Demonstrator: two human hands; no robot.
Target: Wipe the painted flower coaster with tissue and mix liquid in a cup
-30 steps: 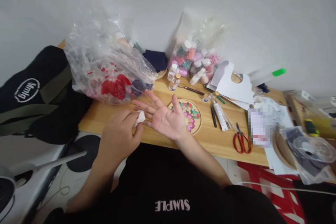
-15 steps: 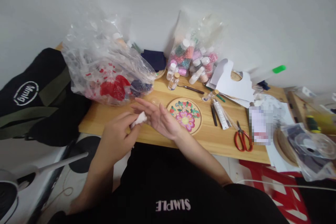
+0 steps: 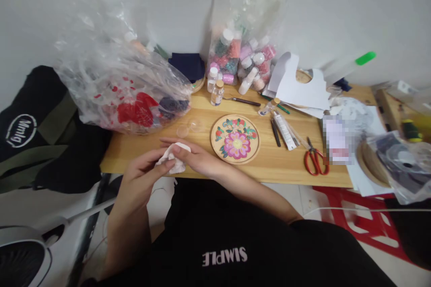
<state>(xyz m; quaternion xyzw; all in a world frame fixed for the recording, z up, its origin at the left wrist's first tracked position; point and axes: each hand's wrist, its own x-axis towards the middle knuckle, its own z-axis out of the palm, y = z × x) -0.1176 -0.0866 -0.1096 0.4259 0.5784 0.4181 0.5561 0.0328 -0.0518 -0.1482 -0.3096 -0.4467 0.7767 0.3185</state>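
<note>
A crumpled white tissue (image 3: 179, 166) is gripped between both hands, over the table's front edge. My left hand (image 3: 140, 171) closes on it from the left, thumb lying across it. From the other side my right hand (image 3: 198, 160) presses it with the thumb, its fingers behind and partly hidden. Just right of the hands lies a round wooden disc (image 3: 218, 150) bearing a pink flower, red blooms and green leaves.
Beyond the disc stand corked bottles (image 3: 217, 94) and bags of bead jars (image 3: 229, 56). A tube (image 3: 284, 131), tweezers (image 3: 275, 132) and red-handled pliers (image 3: 315, 161) lie to the right. A large plastic bag (image 3: 134, 85) fills the left.
My right hand was spread with its palm up; now it has closed on the tissue together with my left. The tissue shows more of itself. The view has shifted slightly.
</note>
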